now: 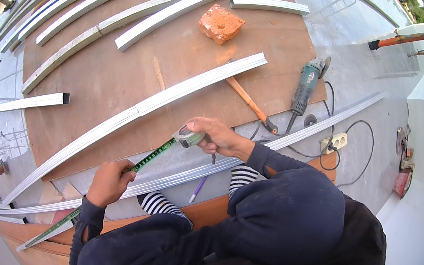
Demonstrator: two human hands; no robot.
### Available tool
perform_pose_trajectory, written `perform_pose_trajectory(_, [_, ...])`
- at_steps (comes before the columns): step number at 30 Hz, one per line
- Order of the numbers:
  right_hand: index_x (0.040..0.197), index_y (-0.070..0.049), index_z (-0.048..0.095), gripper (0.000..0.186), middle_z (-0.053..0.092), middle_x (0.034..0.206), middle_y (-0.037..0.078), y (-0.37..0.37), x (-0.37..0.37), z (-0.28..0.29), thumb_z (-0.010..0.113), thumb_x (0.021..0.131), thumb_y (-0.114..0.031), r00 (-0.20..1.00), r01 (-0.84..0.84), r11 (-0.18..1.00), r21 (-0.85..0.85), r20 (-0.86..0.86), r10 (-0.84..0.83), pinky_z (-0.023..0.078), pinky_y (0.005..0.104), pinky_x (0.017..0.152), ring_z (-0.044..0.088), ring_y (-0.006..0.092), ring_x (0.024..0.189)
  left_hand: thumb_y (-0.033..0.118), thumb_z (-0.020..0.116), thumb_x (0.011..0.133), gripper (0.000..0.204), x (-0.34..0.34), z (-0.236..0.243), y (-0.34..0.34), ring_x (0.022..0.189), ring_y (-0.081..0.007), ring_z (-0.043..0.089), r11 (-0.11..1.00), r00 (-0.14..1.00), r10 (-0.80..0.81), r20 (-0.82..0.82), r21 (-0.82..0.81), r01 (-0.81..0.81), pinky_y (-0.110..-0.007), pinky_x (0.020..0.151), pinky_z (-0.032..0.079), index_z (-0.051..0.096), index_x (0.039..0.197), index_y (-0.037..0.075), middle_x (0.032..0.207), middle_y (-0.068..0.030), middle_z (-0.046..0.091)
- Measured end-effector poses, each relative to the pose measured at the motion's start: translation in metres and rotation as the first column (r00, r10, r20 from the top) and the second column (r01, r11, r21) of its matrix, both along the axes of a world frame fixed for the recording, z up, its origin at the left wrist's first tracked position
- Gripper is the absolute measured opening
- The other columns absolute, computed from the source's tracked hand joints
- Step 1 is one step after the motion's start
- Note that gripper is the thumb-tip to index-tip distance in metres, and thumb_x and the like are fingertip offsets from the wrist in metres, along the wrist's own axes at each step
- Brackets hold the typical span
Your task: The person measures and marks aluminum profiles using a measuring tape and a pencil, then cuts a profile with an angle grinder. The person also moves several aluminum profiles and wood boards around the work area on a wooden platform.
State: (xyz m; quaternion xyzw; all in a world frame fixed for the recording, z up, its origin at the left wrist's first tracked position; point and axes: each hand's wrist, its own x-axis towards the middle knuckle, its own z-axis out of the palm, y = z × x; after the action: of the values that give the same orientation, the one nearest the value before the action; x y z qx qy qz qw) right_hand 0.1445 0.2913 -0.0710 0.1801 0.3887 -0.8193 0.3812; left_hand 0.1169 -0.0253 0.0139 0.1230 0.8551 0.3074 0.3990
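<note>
Between my two hands runs the green blade of a tape measure (pixel 189 136). My right hand (pixel 214 136) is wrapped round its case, and a short dark strap hangs below. The fingers of my left hand (pixel 110 181) pinch the green blade (pixel 154 155), whose end reaches past my left forearm to the lower left. Just beyond both hands lies a long white metal profile (pixel 136 111) on a brown board. Long silvery profiles (pixel 291 140) pass under my wrists, across in front of my striped socks. A purple marker (pixel 197 189) rests on the floor between my feet.
On the brown board (pixel 108 110) are a broken orange brick (pixel 221 23), a wooden-handled hammer (pixel 245 99) and several more white profiles (pixel 177 15). To the right lie an angle grinder (pixel 307 87), a cutting disc (pixel 310 119) and a power strip (pixel 334 142) with loose cable.
</note>
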Motion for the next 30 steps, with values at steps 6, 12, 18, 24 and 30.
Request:
perform_pose_trajectory(6, [0.11, -0.003, 0.059, 0.032, 0.045, 0.062, -0.001, -0.021, -0.001, 0.003, 0.064, 0.096, -0.032, 0.999, -0.049, 0.999, 0.014, -0.017, 0.049, 0.029, 0.0215, 0.037, 0.035, 0.0051, 0.042, 0.021, 0.072, 0.085, 0.028, 0.0, -0.011, 0.036, 0.072, -0.0356, 0.068, 0.997, 0.997, 0.022, -0.068, 0.072, -0.018, -0.041, 0.067, 0.052, 0.071, 0.1, -0.003, 0.08, -0.021, 0.07])
perform_pose_trajectory(12, [0.095, -0.007, 0.057, 0.027, 0.044, 0.061, -0.002, -0.003, -0.004, -0.01, 0.06, 0.097, -0.034, 0.997, 0.059, 0.997, -0.053, 0.047, -0.056, 0.028, 0.0216, 0.038, 0.033, 0.0043, 0.042, 0.028, 0.074, 0.083, 0.027, -0.008, 0.009, 0.009, 0.076, -0.039, 0.066, 0.986, 0.996, -0.091, 0.006, -0.142, 0.091, -0.043, 0.069, 0.051, 0.074, 0.091, 0.002, 0.08, -0.0201, 0.07])
perform_pose_trajectory(18, [0.093, -0.008, 0.056, 0.027, 0.04, 0.06, -0.003, -0.004, -0.004, -0.007, 0.057, 0.097, -0.034, 0.998, 0.05, 0.997, 0.064, 0.022, -0.051, 0.028, 0.0223, 0.038, 0.031, 0.0043, 0.042, 0.028, 0.074, 0.084, 0.031, 0.0, 0.012, 0.007, 0.087, -0.0376, 0.064, 0.986, 0.929, -0.136, -0.344, -0.134, 0.094, -0.044, 0.077, 0.05, 0.07, 0.1, 0.002, 0.091, -0.017, 0.069])
perform_pose_trajectory(24, [0.12, -0.003, 0.062, 0.035, 0.052, 0.063, 0.003, -0.003, 0.008, -0.025, 0.063, 0.094, -0.027, 0.976, -0.023, 0.893, 0.449, -0.182, 0.117, 0.035, 0.0257, 0.042, 0.044, 0.0089, 0.046, 0.031, 0.076, 0.084, 0.046, -0.04, 0.044, 0.018, 0.111, -0.0352, 0.058, 0.996, 0.837, 0.041, -0.546, -0.039, -0.074, -0.044, 0.092, 0.046, 0.063, 0.119, 0.004, 0.117, -0.0154, 0.062])
perform_pose_trajectory(30, [0.124, -0.001, 0.062, 0.045, 0.065, 0.086, 0.015, 0.0, -0.01, -0.011, 0.071, 0.085, -0.021, 0.68, 0.099, 0.533, 0.84, -0.448, 0.58, 0.049, 0.0388, 0.076, 0.063, 0.0258, 0.081, 0.037, 0.078, 0.081, 0.051, -0.074, -0.07, -0.015, 0.099, -0.0364, 0.063, 0.972, 0.73, -0.202, -0.653, -0.224, 0.068, -0.044, 0.086, 0.049, 0.061, 0.117, 0.005, 0.106, -0.0151, 0.066])
